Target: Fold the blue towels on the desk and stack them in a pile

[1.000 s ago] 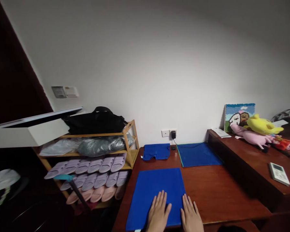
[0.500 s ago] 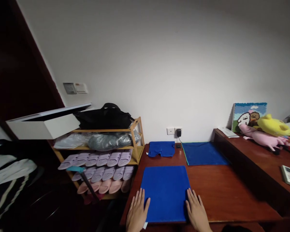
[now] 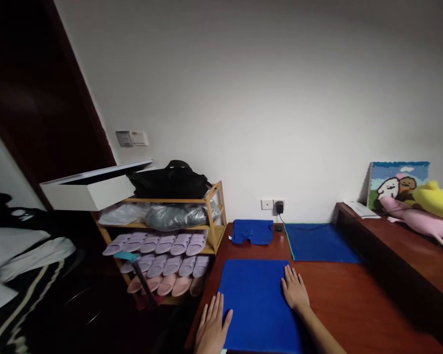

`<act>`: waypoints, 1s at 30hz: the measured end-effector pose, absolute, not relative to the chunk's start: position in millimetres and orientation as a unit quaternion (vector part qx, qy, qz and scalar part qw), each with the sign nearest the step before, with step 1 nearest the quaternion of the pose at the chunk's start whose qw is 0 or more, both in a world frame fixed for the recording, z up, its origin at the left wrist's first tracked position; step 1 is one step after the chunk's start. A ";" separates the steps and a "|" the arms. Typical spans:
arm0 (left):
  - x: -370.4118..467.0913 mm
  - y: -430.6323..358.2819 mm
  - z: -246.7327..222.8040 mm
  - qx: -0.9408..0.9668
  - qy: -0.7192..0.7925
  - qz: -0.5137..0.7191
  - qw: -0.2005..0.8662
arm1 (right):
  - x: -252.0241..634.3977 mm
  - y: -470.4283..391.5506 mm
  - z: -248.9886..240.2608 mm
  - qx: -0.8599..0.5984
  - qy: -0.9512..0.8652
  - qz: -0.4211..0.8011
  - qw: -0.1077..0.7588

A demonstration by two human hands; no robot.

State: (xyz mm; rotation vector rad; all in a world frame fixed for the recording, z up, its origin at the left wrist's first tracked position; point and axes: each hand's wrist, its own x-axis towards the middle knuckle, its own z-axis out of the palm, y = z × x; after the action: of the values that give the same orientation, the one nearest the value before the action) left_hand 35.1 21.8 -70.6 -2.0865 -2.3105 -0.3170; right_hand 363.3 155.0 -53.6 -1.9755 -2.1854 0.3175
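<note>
With both palms laid face-down along opposite edges of the plain blue cloth [image 3: 258,305], which lies spread on the wooden counter [image 3: 335,295], the step in hand is judged to be smoothing it flat. The next move appears to call for light, even pressure that keeps the edges straight. Left hand [image 3: 211,328]: at the cloth's 8 o'clock, thumb angled over the fabric. Right hand [image 3: 296,291]: at 2 o'clock, pointing toward 11, forearm running off toward 5. Fingers of both are extended and released, grasping nothing.
</note>
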 end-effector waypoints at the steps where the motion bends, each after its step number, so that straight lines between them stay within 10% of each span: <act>1: 40.4 25.5 -68.1 -0.664 -0.740 -0.105 0.013 | 363.5 154.8 -55.8 -0.664 -0.734 0.107 0.091; 12: 206.9 132.1 -37.8 -0.805 -0.571 -0.146 -0.073 | 364.4 154.6 -46.4 -0.658 -0.741 0.100 0.084; 30: 4.5 83.7 -53.7 -0.704 -0.706 -0.079 -0.015 | 362.2 156.7 -44.9 -0.676 -0.728 0.105 0.050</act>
State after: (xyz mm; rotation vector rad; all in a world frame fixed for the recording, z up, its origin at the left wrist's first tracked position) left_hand 4.5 83.7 -53.7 -2.2325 -2.2389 -0.2505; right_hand 362.2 156.7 -44.9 -2.0579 -2.2155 0.3200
